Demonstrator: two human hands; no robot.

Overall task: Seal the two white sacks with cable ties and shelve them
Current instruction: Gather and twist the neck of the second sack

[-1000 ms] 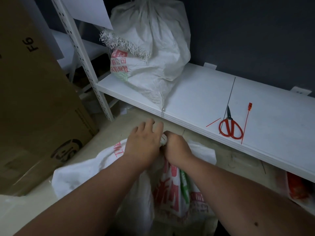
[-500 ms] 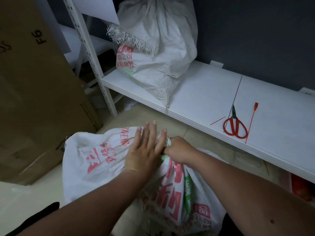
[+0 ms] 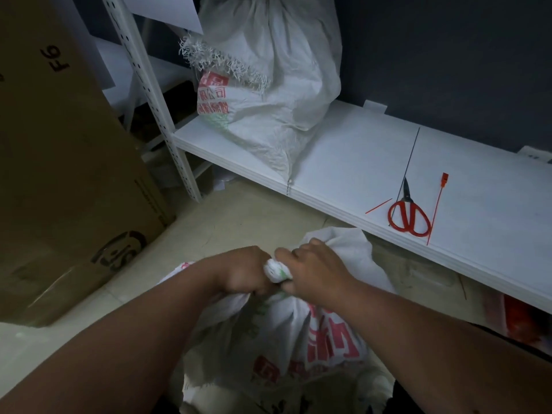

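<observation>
Both hands, left hand [image 3: 243, 273] and right hand [image 3: 316, 270], fingers curled tight, grip the floor sack's [image 3: 298, 333] bunched neck at lower centre; the red cable tie [image 3: 436, 206] lies on the shelf [image 3: 343, 162] at right, long axis near-vertical, nearer the right hand.
</observation>
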